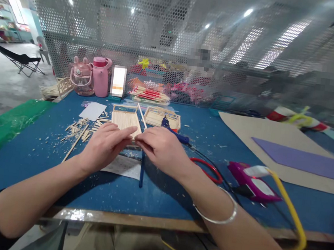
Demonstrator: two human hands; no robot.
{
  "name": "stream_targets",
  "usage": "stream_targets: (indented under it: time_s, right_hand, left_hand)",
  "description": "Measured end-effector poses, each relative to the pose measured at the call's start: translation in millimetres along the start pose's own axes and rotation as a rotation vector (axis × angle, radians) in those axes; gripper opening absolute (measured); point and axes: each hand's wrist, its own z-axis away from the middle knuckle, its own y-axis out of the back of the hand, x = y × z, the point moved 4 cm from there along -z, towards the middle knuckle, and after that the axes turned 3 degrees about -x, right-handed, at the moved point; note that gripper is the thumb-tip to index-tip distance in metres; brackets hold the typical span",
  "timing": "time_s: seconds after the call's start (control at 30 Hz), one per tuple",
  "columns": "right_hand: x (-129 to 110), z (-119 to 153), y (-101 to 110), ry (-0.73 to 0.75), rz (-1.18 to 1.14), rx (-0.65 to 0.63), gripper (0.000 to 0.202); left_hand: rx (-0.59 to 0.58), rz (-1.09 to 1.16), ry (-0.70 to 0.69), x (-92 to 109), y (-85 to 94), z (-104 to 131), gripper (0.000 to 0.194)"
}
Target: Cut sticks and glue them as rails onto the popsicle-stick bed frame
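Bare forearms (251, 233) reach toward the near edge of the stick panel (124, 121), left hand (102, 144) and right hand (163, 148) about equally close, right fingertips bunched narrow; whether either grip clamps it, I cannot tell. Its sticks run lengthwise away.

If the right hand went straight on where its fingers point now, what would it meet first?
The right hand would probably meet the left hand first, though depth is unclear.
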Motion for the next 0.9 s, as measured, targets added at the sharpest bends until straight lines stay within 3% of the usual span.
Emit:
stream_targets:
  time_s: [0.13, 0.27, 0.3, 0.43, 0.6, 0.77, 0.9]
  right_hand:
    - [12.4, 4.6, -6.8, -0.023, -0.048, 0.161, 0.022]
    - [24.9, 12.4, -12.8, -0.073, 0.005, 0.319, 0.022]
    - [26.7, 12.7, -14.8, -0.080, 0.026, 0.336, 0.023]
    - [30.1, 10.6, -21.4, -0.105, 0.073, 0.339, 0.025]
    - [31.4, 9.9, -23.0, -0.117, 0.089, 0.352, 0.026]
    - [32.5, 9.4, -25.4, -0.117, 0.115, 0.353, 0.023]
    - [31.8, 7.9, -27.5, -0.114, 0.143, 0.359, 0.022]
  left_hand:
    - [-0.004, 0.218, 0.199, -12.8, 8.2, -1.5, 0.034]
    - [0.221, 0.318, 0.595, -52.5, 24.3, 6.2, 0.030]
    - [0.216, 0.317, 0.656, -61.3, 25.2, 9.1, 0.032]
    - [-0.007, 0.319, 0.810, -80.7, 18.3, 20.3, 0.034]
    - [-0.140, 0.320, 0.847, -75.0, 14.9, 21.5, 0.037]
    - [-0.259, 0.340, 0.745, -66.6, 12.6, 17.0, 0.033]
    - [-0.263, 0.317, 0.671, -63.5, 13.7, 15.5, 0.026]
